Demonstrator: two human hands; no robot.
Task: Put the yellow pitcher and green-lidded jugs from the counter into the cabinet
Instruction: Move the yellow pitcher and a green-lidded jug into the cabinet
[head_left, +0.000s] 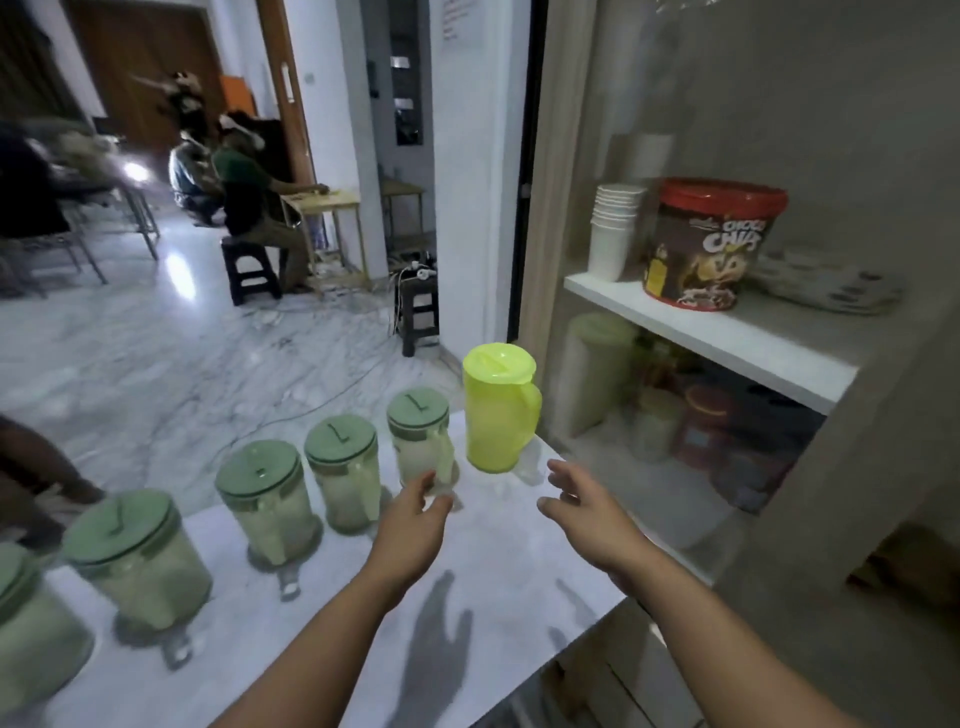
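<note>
— Both forearms stretched over the tabletop (498, 561); how were your hands?

— Left hand (410, 525) open beside the nearest green-lidded jug (421, 441), right hand (587, 514) open, empty, near the yellow pitcher (498, 410) by the cabinet (701, 332).

— Best approach?

— You were wise to take the pitcher's handle, keeping it upright.

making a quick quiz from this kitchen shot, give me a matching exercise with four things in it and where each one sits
Things:
1. yellow pitcher
2. chocolate cereal tub
3. stack of white cups
4. left hand

Places:
A. upper cabinet shelf, at its left end
B. counter, at the end nearest the cabinet
C. reaching at the nearest green-lidded jug
D. upper cabinet shelf, right of the cups

Pairs: 1-B, 2-D, 3-A, 4-C
</note>
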